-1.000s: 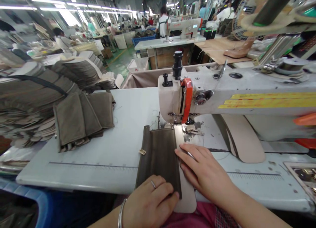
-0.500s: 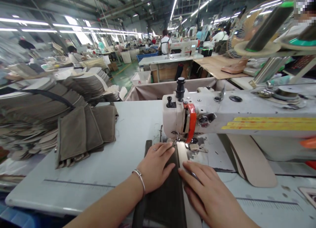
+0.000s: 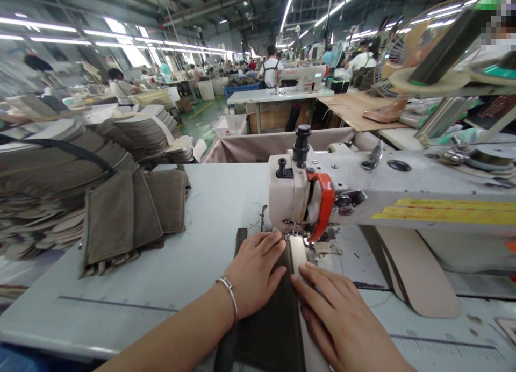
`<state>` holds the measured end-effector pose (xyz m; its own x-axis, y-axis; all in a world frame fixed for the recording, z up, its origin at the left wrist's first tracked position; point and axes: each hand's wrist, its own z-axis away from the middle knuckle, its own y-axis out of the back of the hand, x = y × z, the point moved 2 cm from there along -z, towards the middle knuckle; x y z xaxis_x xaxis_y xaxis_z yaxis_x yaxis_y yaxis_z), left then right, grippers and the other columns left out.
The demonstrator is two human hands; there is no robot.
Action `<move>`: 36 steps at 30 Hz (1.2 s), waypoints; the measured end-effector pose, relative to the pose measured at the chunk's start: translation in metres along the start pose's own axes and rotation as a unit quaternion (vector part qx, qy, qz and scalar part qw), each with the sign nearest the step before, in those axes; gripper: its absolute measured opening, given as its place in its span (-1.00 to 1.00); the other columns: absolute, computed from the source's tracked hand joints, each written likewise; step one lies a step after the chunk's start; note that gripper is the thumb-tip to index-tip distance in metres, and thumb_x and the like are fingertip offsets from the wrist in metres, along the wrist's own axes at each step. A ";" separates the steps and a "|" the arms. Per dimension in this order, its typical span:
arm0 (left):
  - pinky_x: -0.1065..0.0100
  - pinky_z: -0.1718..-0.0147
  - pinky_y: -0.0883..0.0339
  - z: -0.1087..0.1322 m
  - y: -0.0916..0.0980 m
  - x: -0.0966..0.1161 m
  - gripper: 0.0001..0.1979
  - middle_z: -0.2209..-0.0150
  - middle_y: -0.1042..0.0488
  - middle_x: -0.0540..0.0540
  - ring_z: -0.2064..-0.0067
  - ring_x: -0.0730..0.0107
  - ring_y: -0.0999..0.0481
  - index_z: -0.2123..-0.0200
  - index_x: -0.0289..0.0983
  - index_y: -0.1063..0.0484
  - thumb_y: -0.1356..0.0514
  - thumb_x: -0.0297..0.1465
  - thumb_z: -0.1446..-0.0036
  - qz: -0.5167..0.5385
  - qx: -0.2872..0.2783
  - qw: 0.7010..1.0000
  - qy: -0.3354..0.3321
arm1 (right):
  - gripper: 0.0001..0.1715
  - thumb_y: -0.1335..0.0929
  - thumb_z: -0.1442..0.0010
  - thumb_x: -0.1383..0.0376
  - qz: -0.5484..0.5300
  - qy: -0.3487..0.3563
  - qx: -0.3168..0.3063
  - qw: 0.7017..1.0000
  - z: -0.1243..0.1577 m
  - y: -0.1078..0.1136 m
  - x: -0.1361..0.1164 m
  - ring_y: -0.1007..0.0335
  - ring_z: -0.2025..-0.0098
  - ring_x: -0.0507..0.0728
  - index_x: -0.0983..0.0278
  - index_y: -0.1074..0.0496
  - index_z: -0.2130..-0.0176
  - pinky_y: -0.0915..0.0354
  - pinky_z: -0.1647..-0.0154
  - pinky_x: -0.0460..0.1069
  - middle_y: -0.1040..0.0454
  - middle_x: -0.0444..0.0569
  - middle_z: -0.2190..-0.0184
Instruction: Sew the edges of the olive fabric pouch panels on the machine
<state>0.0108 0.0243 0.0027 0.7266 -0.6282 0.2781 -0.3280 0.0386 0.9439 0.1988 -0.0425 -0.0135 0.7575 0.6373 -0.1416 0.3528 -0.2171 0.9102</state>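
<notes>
A dark brown fabric piece [image 3: 270, 329] lies on the sewing table [image 3: 169, 275], its far end under the needle of the white sewing machine [image 3: 363, 194]. A pale strip [image 3: 299, 254] runs along its right edge. My left hand [image 3: 253, 272] lies flat on the dark piece just before the presser foot, fingers stretched out, a ring and a bracelet on it. My right hand [image 3: 342, 318] rests flat beside it on the pale strip, fingers pointing towards the needle.
A fan of folded brown pieces [image 3: 129, 210] sits at the left of the table, tall stacks of cut pieces [image 3: 48, 173] behind it. A beige curved piece [image 3: 411, 275] lies under the machine arm. Thread cones and a fan stand at the right. Other workers sit at machines farther back.
A second ago my left hand held the near end of the dark piece; it has moved forward and now lies flat near the needle. My view has lifted slightly.
</notes>
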 end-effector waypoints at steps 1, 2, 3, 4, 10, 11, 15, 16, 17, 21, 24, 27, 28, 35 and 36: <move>0.01 -0.21 -0.16 0.001 0.000 0.001 -0.58 -0.19 -0.27 -0.14 -0.20 0.11 -0.21 -0.14 -0.27 -0.27 -0.14 -0.36 -0.22 0.000 -0.001 1.000 -0.001 | -0.50 -0.25 -0.21 0.39 -0.005 0.001 0.007 1.000 0.000 0.001 -0.001 -0.22 -0.15 0.23 0.28 -0.31 -0.15 -0.33 -0.04 0.16 -0.33 0.09 -0.11; 0.01 -0.21 -0.16 0.001 0.000 0.002 -0.58 -0.19 -0.27 -0.13 -0.19 0.11 -0.22 -0.14 -0.27 -0.27 -0.15 -0.37 -0.22 0.000 -0.002 1.000 -0.002 | -0.52 -0.26 -0.22 0.38 -0.012 0.001 0.013 1.000 0.000 0.001 -0.001 -0.24 -0.14 0.22 0.27 -0.33 -0.13 -0.34 -0.04 0.15 -0.35 0.07 -0.09; 0.01 -0.20 -0.17 0.001 -0.001 0.003 -0.58 -0.20 -0.27 -0.13 -0.20 0.11 -0.22 -0.14 -0.27 -0.27 -0.15 -0.37 -0.22 -0.001 -0.002 1.000 -0.003 | -0.54 -0.26 -0.22 0.37 -0.019 0.001 0.018 1.000 0.000 0.002 -0.002 -0.26 -0.12 0.21 0.25 -0.35 -0.12 -0.34 -0.03 0.14 -0.37 0.05 -0.07; 0.01 -0.20 -0.18 0.001 -0.001 0.003 -0.58 -0.20 -0.27 -0.14 -0.20 0.10 -0.22 -0.14 -0.27 -0.26 -0.15 -0.37 -0.22 -0.002 -0.001 1.000 -0.004 | -0.55 -0.27 -0.23 0.36 -0.024 0.000 0.022 0.999 0.000 0.002 -0.002 -0.27 -0.10 0.21 0.24 -0.35 -0.11 -0.34 -0.02 0.14 -0.38 0.04 -0.06; -0.05 -0.25 -0.12 0.010 0.004 0.004 -0.54 -0.23 -0.24 -0.20 -0.28 0.06 -0.15 -0.17 -0.30 -0.25 -0.18 -0.35 -0.22 -0.007 -0.014 1.000 -0.016 | -0.52 -0.26 -0.24 0.38 -0.027 -0.016 0.016 0.999 0.001 -0.001 -0.001 -0.24 -0.12 0.23 0.24 -0.32 -0.14 -0.33 -0.03 0.18 -0.33 0.07 -0.09; -0.08 -0.25 -0.10 0.019 0.005 0.007 -0.50 -0.24 -0.24 -0.21 -0.29 0.05 -0.14 -0.17 -0.29 -0.25 -0.21 -0.29 -0.19 0.001 -0.028 0.999 -0.035 | -0.52 -0.26 -0.23 0.38 -0.025 -0.012 0.016 0.999 0.002 -0.002 0.000 -0.24 -0.11 0.24 0.25 -0.31 -0.15 -0.33 -0.03 0.18 -0.33 0.09 -0.10; 0.12 -0.27 -0.13 0.063 0.006 0.022 -0.64 -0.12 -0.41 -0.10 -0.21 0.26 -0.31 -0.09 -0.19 -0.34 -0.19 -0.30 -0.24 0.048 -0.013 0.981 -0.186 | -0.52 -0.24 -0.22 0.42 -0.033 0.003 0.026 0.999 0.003 -0.003 0.000 -0.29 -0.04 0.25 0.28 -0.33 -0.13 -0.37 0.05 0.18 -0.35 0.12 -0.04; 0.22 -0.25 -0.15 0.072 0.005 0.026 -0.71 -0.07 -0.46 -0.07 -0.17 0.35 -0.36 -0.07 -0.17 -0.36 -0.15 -0.36 -0.28 0.053 0.002 0.975 -0.215 | -0.53 -0.24 -0.22 0.42 -0.037 0.001 0.027 0.999 0.003 -0.002 0.000 -0.30 -0.02 0.25 0.28 -0.33 -0.12 -0.37 0.06 0.18 -0.36 0.12 -0.03; 0.30 -0.24 -0.18 0.079 0.004 0.028 -0.74 -0.03 -0.49 -0.05 -0.14 0.40 -0.39 -0.05 -0.16 -0.37 -0.10 -0.39 -0.31 0.056 0.013 0.971 -0.231 | -0.53 -0.24 -0.22 0.43 -0.039 0.000 0.028 0.999 0.002 -0.002 0.000 -0.30 -0.02 0.24 0.27 -0.33 -0.12 -0.37 0.06 0.18 -0.36 0.11 -0.03; 0.35 -0.19 -0.25 0.084 0.000 0.031 -0.77 0.04 -0.53 -0.05 -0.08 0.41 -0.45 0.00 -0.18 -0.41 -0.04 -0.35 -0.35 0.068 0.027 0.969 -0.235 | -0.54 -0.24 -0.23 0.42 -0.034 0.002 0.028 0.999 0.002 -0.001 -0.001 -0.30 -0.01 0.25 0.31 -0.33 -0.13 -0.37 0.06 0.18 -0.36 0.12 -0.03; 0.33 -0.20 -0.23 0.078 -0.002 0.031 -0.82 0.08 -0.56 -0.01 -0.06 0.41 -0.46 0.07 -0.23 -0.43 -0.08 -0.38 -0.33 0.064 0.050 0.968 -0.236 | -0.52 -0.23 -0.23 0.43 -0.028 0.007 0.023 0.999 0.003 -0.002 -0.001 -0.28 -0.03 0.25 0.32 -0.32 -0.14 -0.36 0.04 0.18 -0.35 0.13 -0.05; 0.34 -0.19 -0.24 0.074 -0.004 0.031 -0.85 0.10 -0.56 0.02 -0.04 0.42 -0.47 0.10 -0.22 -0.44 -0.11 -0.40 -0.31 0.058 0.065 0.969 -0.232 | -0.51 -0.24 -0.23 0.43 -0.023 0.009 0.020 1.000 0.004 -0.003 -0.001 -0.26 -0.06 0.25 0.32 -0.31 -0.15 -0.33 0.01 0.17 -0.34 0.12 -0.07; 0.35 -0.19 -0.24 0.072 -0.004 0.031 -0.85 0.11 -0.57 0.03 -0.02 0.42 -0.48 0.11 -0.22 -0.44 -0.11 -0.41 -0.31 0.058 0.076 0.969 -0.227 | -0.51 -0.24 -0.23 0.43 -0.023 0.008 0.021 0.999 0.004 -0.003 -0.001 -0.26 -0.06 0.25 0.32 -0.32 -0.15 -0.32 0.00 0.17 -0.35 0.12 -0.07; 0.30 -0.13 -0.29 0.063 -0.001 0.029 -0.79 0.06 -0.54 -0.04 -0.01 0.38 -0.46 0.04 -0.25 -0.41 -0.06 -0.46 -0.31 0.035 0.051 0.977 -0.203 | -0.57 -0.24 -0.27 0.36 -0.037 -0.008 0.050 0.998 -0.001 0.000 -0.002 -0.28 -0.05 0.19 0.27 -0.36 -0.12 -0.26 -0.02 0.09 -0.39 0.02 -0.04; 0.29 -0.12 -0.29 0.061 -0.001 0.028 -0.79 0.05 -0.52 -0.04 -0.01 0.37 -0.45 0.03 -0.26 -0.40 -0.06 -0.46 -0.30 0.031 0.042 0.978 -0.203 | -0.58 -0.24 -0.27 0.35 -0.034 -0.007 0.050 0.998 -0.001 0.000 -0.002 -0.28 -0.05 0.18 0.26 -0.37 -0.11 -0.25 -0.02 0.08 -0.40 0.01 -0.04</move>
<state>-0.0054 -0.0407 -0.0009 0.4101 -0.8839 0.2248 -0.4250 0.0329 0.9046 0.1970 -0.0428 -0.0128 0.7372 0.6428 -0.2082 0.4566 -0.2468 0.8547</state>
